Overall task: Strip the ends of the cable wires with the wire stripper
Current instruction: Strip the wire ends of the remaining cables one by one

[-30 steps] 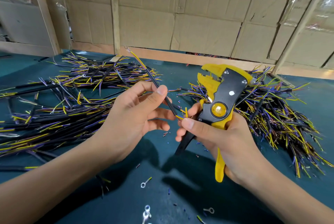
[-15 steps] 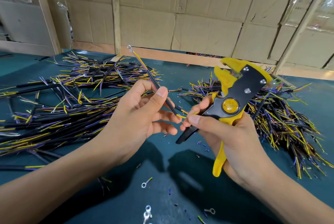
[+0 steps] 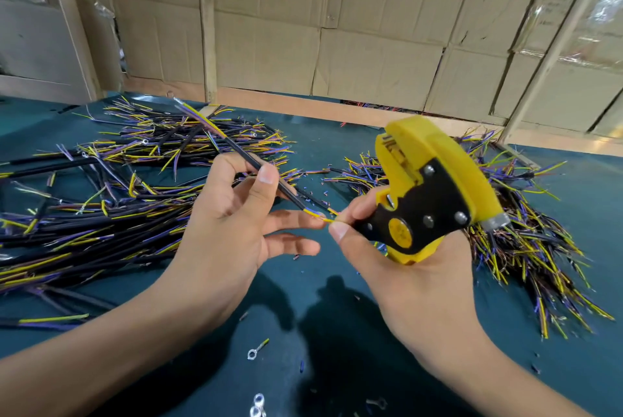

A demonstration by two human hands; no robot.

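- A heap of cut cables [image 3: 111, 214] is spread on the green table [image 3: 337, 332] at the far left.
- A black cable [image 3: 269, 177] is pinched between thumb and forefinger of the left hand [image 3: 229, 231]; the other fingers are stretched out.
- The cable's yellow wire end [image 3: 322, 216] is pinched by the right hand [image 3: 404, 275].
- The wire stripper [image 3: 428, 194] is gripped in the same hand, head upward.
- A second heap [image 3: 526, 238] lies behind.
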